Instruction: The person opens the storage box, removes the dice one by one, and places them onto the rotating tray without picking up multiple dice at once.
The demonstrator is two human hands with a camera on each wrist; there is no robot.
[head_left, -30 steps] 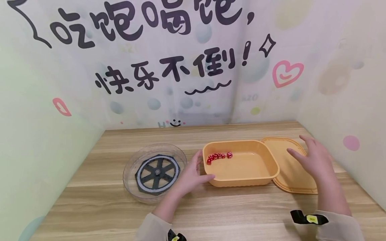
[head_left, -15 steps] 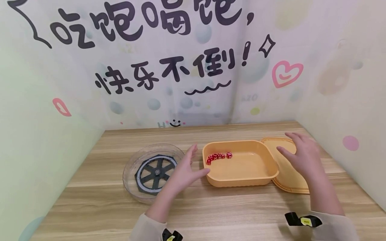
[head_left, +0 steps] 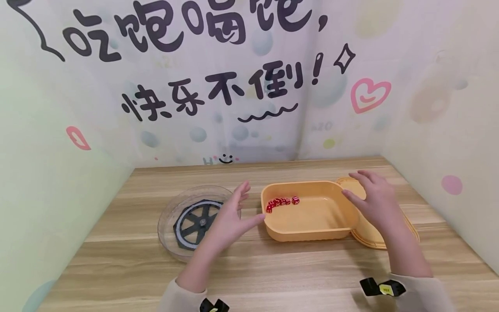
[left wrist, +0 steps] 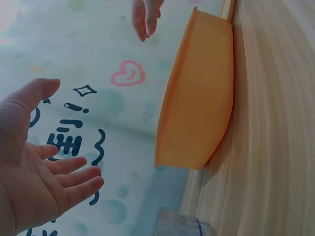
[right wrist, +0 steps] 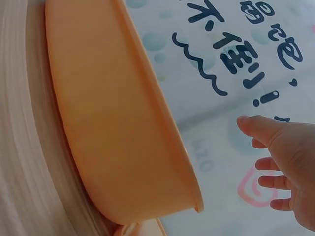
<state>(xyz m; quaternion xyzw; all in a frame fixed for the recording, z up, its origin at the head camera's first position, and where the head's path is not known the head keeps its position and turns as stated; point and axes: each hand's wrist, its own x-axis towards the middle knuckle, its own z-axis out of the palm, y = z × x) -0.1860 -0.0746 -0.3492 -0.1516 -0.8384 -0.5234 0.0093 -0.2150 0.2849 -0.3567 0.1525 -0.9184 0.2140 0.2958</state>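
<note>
An orange plastic box (head_left: pixel 312 236) stands uncovered on the wooden table, with several red dice (head_left: pixel 281 202) grouped at its left inside end. My left hand (head_left: pixel 228 221) is just left of the box, fingers spread and nothing held; in the head view it overlaps the edge of a clear round dish (head_left: pixel 167 238). My right hand (head_left: pixel 376 199) hovers near the box's right end, over the orange lid (head_left: pixel 368 234), its fingers relaxed and apart. In the left wrist view the box's outer side (left wrist: pixel 202 93) shows beyond my loose fingers.
Inside the clear dish lies a dark spoked wheel (head_left: pixel 195 225) with a pale ring. The lid lies flat on the table, partly behind the box's right end. A printed cloth wall (head_left: pixel 218 130) rises behind the wooden table (head_left: pixel 280 277).
My left hand has drawn back leftward from the box's left end, letting it go. My right hand has moved left, toward the box's right end. Box and dice stay in place.
</note>
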